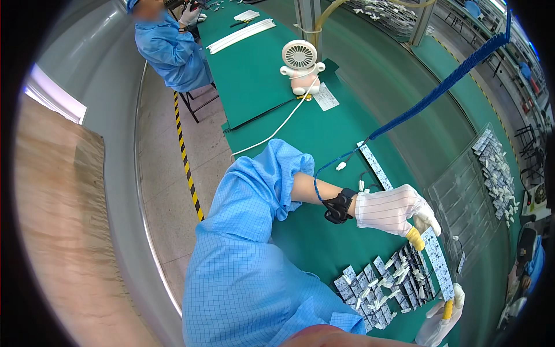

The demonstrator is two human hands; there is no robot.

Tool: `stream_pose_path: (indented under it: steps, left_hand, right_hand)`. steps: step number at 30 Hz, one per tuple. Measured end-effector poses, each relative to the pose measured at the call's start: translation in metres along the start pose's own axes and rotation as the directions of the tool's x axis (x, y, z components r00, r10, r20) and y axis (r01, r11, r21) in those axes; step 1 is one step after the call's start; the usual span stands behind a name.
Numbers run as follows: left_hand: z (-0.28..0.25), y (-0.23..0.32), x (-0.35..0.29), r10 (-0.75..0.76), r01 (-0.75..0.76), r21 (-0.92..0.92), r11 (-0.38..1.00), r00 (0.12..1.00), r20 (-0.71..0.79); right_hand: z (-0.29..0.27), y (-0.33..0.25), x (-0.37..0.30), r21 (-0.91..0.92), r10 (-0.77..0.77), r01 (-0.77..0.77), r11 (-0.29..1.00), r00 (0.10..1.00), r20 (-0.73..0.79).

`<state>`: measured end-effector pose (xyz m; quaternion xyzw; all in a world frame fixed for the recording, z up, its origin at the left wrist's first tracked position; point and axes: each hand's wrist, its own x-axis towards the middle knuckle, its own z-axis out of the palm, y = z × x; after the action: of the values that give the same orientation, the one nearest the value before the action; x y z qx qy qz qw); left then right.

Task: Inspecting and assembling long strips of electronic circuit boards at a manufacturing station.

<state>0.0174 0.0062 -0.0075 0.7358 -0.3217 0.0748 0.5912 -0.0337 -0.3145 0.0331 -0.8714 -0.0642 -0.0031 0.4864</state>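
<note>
A narrow, pale circuit board strip (437, 263) with dark markings spans the gap between my two hands at the right. My left hand (396, 213), in a striped white glove with a yellow cover on the thumb, is closed on its upper end. My right hand (444, 321), gloved in white with a yellow-covered finger, grips the lower end; part of this hand is hidden. Just left of the strip lies a pile of small circuit boards (376, 289) with white connectors. A black wrist strap (340, 206) with a blue cord circles my left wrist.
Another strip (374, 166) lies beyond my left hand on the green mat (254, 98). A blue coiled cord (439, 89) crosses above the table. A small fan (300, 66) stands farther back. Right of my hands is a clear plastic tray (462, 202). A co-worker (170, 49) sits far left.
</note>
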Motion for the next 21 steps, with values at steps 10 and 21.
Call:
stream_pose_path:
  steps: [10, 21]
  left_hand:
    - [-0.003, 0.005, 0.000, -0.058, 0.059, -0.043, 0.997, 0.998, 0.030]
    - [0.001, 0.001, 0.001, 0.068, -0.067, 0.019, 0.998, 0.997, -0.026]
  right_hand:
    - [0.007, -0.010, -0.001, 0.141, 0.170, -0.165, 0.976, 0.985, -0.023]
    - [0.001, 0.001, -0.004, 0.175, 0.123, -0.122, 0.977, 0.992, 0.008]
